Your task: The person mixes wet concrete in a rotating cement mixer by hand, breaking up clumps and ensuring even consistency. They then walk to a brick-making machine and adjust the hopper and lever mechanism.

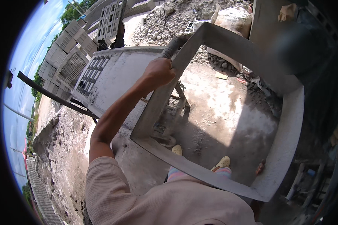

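Observation:
A large square grey open frame [291, 120] with broad, deep sides tilts in front of my body. My left hand [160, 73] is closed in a fist at its left side, seemingly gripping the edge. A grey ridged cylinder [172, 48] sits just beyond that fist. Of my right hand [260, 167], only a few fingertips show, curled over the inner edge at the frame's lower right; the rest is hidden behind that side. Through the opening appear the dusty ground and my yellow shoes [222, 162].
Left of the frame lies a flat grey panel [127, 67] with a slotted grid [94, 75]. A black bar [52, 93] sticks out beside it. Stacked concrete blocks [65, 56], gravel [159, 28] and a full sack [234, 20] stand farther off. A blurred person in dark clothing [323, 71] is at right.

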The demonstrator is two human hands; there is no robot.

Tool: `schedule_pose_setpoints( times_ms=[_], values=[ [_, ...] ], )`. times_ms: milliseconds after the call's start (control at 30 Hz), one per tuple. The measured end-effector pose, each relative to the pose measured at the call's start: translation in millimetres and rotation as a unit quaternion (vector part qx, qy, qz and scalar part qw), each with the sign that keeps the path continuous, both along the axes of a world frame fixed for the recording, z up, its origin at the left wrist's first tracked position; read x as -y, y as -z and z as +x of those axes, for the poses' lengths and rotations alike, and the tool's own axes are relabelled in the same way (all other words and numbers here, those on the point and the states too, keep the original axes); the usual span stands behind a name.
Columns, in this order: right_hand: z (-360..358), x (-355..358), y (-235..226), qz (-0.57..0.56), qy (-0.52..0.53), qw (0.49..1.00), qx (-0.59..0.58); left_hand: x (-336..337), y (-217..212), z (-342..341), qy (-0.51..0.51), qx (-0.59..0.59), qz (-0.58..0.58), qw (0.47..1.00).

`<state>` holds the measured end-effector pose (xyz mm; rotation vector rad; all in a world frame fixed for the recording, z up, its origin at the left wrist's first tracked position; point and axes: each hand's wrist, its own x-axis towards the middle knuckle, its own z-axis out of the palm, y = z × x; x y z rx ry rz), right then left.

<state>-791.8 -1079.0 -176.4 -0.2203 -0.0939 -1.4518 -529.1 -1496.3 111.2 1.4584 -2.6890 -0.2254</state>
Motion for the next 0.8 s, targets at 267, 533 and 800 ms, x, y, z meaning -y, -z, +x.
schedule_pose_setpoints(
  times_ms=[267, 533, 800],
  values=[
    [71.2, 140.2, -36.7, 0.031, -0.066, 0.992, -0.105, 117.0, -16.7, 175.6, -0.068, -0.14, -0.003, 0.988],
    [163.4, 206.7, -77.9, 0.074, -0.014, 0.994, -0.078, 171.4, -12.8, 279.2, -0.075, -0.12, -0.003, 0.99],
    [202.5, 235.3, -62.2, 0.145, 0.032, 0.987, -0.066, 219.9, 51.4, 338.8, -0.073, -0.087, 0.016, 0.993]
  ],
)
